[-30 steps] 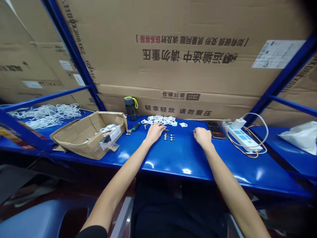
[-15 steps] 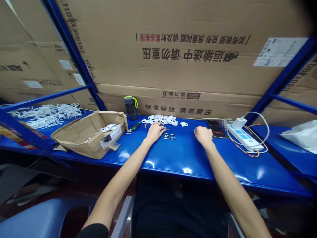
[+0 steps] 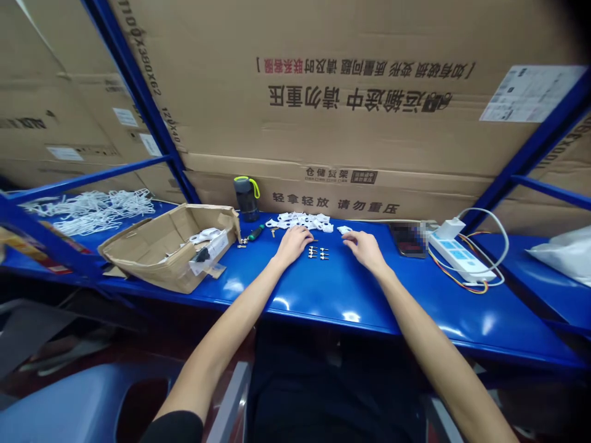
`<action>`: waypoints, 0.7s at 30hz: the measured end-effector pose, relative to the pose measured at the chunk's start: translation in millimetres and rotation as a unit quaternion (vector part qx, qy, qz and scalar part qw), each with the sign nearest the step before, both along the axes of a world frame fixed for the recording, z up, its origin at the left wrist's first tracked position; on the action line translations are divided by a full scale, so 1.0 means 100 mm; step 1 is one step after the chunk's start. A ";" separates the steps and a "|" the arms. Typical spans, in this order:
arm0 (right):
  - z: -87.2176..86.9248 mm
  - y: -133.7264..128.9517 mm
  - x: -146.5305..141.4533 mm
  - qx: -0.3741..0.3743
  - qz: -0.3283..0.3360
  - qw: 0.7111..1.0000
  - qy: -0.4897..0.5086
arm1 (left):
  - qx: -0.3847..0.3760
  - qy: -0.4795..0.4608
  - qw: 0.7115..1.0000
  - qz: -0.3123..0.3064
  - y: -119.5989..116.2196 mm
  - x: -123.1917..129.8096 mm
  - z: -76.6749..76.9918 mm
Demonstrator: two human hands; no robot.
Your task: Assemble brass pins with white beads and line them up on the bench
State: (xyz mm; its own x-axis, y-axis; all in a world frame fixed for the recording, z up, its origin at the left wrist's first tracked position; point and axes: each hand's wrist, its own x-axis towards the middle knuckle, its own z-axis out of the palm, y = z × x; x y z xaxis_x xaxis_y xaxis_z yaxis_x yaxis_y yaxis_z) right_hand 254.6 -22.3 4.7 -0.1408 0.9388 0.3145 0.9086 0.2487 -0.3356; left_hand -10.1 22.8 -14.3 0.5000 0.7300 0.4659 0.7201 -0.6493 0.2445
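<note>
My left hand (image 3: 294, 245) rests low over the blue table with its fingers curled and pinched at a small brass pin (image 3: 314, 240), whose end shows past the fingertips. Just to the right, several small pins with white collars (image 3: 324, 253) lie in two short columns. My right hand (image 3: 365, 247) hovers across from them, thumb and index finger apart, with nothing visible between them. Its fingertips are close to a single white plastic part (image 3: 344, 230). A pile of similar white plastic parts (image 3: 305, 221) lies behind my left hand.
Left on the blue table (image 3: 277, 289) are a cardboard box (image 3: 157, 264), a green-handled screwdriver (image 3: 256, 232) and a dark bottle (image 3: 247, 200). A phone (image 3: 408, 239) and a white power strip (image 3: 462, 258) with cables lie right. White cords (image 3: 96, 209) are heaped far left.
My right hand has moved left, from beside the phone toward the single white part, and its fingers have parted. My left hand has stayed nearly in place at the brass pin.
</note>
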 end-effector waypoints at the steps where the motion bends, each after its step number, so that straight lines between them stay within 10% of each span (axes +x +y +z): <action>1: -0.01 -0.01 -0.04 0.010 0.020 1.000 0.015 | -0.004 -0.017 1.000 -0.011 -0.01 0.02 0.01; 9: 0.01 -0.15 -0.24 0.113 0.140 0.971 0.156 | -0.082 -0.193 0.975 -0.079 -0.15 0.22 0.08; 21: 0.03 -0.18 -0.32 0.106 0.104 0.966 0.209 | -0.151 -0.237 0.952 -0.122 -0.16 0.27 0.05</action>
State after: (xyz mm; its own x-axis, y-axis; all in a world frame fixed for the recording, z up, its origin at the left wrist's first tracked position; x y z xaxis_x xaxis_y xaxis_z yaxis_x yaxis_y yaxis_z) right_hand 222.9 -40.4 7.4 -0.1382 0.8117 0.5674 0.6272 0.5152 -0.5841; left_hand 16.5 7.1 -9.6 0.4573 0.7555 0.4692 0.3191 -0.6318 0.7064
